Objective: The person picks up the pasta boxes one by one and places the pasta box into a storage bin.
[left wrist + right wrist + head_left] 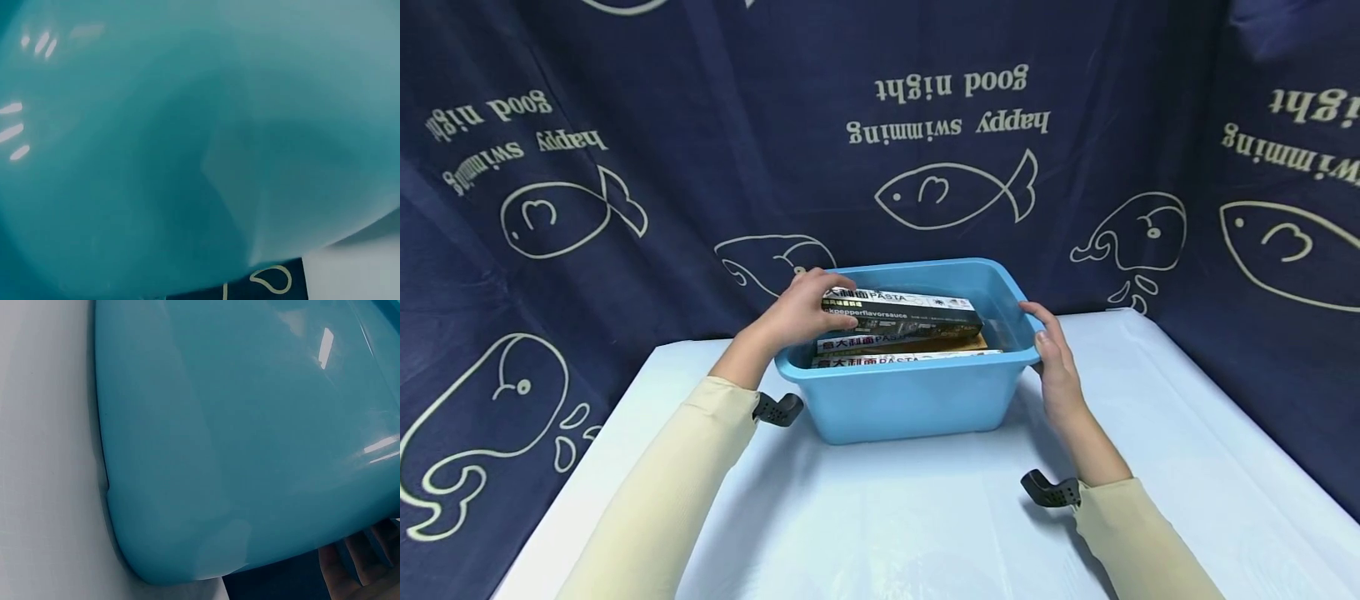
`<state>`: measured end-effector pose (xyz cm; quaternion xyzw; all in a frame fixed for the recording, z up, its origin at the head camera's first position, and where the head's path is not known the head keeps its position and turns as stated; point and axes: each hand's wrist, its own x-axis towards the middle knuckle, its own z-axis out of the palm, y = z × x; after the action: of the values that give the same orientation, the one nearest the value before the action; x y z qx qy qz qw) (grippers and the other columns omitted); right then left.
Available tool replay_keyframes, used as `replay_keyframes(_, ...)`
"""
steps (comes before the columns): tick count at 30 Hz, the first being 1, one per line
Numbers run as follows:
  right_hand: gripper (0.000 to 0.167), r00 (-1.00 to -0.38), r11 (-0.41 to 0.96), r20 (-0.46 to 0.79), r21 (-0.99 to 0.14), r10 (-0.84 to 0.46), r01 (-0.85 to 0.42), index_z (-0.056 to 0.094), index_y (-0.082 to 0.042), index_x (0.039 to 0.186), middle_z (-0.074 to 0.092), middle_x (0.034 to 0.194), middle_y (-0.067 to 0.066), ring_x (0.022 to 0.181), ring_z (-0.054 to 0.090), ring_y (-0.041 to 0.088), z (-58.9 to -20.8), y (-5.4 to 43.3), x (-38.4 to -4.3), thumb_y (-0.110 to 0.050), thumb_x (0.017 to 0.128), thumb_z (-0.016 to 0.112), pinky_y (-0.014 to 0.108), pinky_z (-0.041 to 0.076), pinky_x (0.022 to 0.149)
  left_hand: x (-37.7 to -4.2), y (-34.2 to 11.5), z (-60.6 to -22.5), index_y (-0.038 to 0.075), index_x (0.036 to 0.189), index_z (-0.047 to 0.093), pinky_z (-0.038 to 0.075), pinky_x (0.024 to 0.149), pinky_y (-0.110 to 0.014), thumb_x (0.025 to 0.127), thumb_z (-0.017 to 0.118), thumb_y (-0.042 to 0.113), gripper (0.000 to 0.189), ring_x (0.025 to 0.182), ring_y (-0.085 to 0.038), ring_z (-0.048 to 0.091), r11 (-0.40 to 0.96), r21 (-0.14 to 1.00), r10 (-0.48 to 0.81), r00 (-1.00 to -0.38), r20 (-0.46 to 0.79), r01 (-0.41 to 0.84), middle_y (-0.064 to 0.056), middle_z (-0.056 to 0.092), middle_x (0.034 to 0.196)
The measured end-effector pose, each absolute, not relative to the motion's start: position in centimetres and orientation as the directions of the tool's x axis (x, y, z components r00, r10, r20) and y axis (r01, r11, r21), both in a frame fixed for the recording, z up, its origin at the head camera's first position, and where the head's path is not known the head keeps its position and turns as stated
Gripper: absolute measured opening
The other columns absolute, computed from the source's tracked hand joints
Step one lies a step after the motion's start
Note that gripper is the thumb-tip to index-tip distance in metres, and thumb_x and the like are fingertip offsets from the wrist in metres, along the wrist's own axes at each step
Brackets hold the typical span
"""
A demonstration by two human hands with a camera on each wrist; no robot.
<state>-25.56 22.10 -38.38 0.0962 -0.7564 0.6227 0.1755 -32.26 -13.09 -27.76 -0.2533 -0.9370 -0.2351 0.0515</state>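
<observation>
A light blue plastic basin (910,404) stands on the table, and its wall (187,156) fills most of the left wrist view. Inside lie several pasta boxes. The top one is a black pasta box (917,315), lying tilted over the white-edged boxes (895,360) below. At its left end my left hand (801,312) holds it, thumb on the near side and fingers over the top. My right hand (1058,367) grips the basin's right rim, thumb near the inner edge. In the right wrist view its fingers (365,559) show beside the basin wall (237,450).
A white-covered table (910,517) extends in front of the basin and to both sides. Behind it hangs a dark blue curtain (760,142) with fish and whale drawings, close to the basin's far side. A black wrist mount (1051,490) sits on each wrist.
</observation>
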Motion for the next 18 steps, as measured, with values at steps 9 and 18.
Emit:
replay_keyframes(9, 0.053, -0.919, 0.190, 0.388, -0.909, 0.070, -0.370, 0.036, -0.025, 0.152, 0.024, 0.164, 0.002, 0.150, 0.023, 0.036, -38.5, 22.0, -25.5, -0.037, 0.101, 0.025, 0.072, 0.016, 0.115, -33.2, -12.3, -28.0, 0.005, 0.144, 0.051, 0.042, 0.111, -0.047, 0.082, 0.082, 0.033, 0.074, 0.132, -0.033, 0.052, 0.772, 0.409, 0.450, -0.873, 0.188, 0.486, -0.015, 0.058, 0.141)
replay_keyframes(18, 0.053, -0.912, 0.190, 0.405, -0.902, 0.069, -0.387, 0.037, -0.024, 0.152, 0.025, 0.164, 0.002, 0.150, 0.023, 0.035, -38.5, 22.1, -25.5, -0.036, 0.102, 0.026, 0.072, 0.016, 0.115, -33.8, -11.4, -28.2, 0.012, 0.147, 0.048, 0.048, 0.105, -0.045, 0.080, 0.084, 0.028, 0.078, 0.130, -0.030, 0.054, 0.786, 0.413, 0.431, -0.886, 0.170, 0.461, -0.013, 0.057, 0.142)
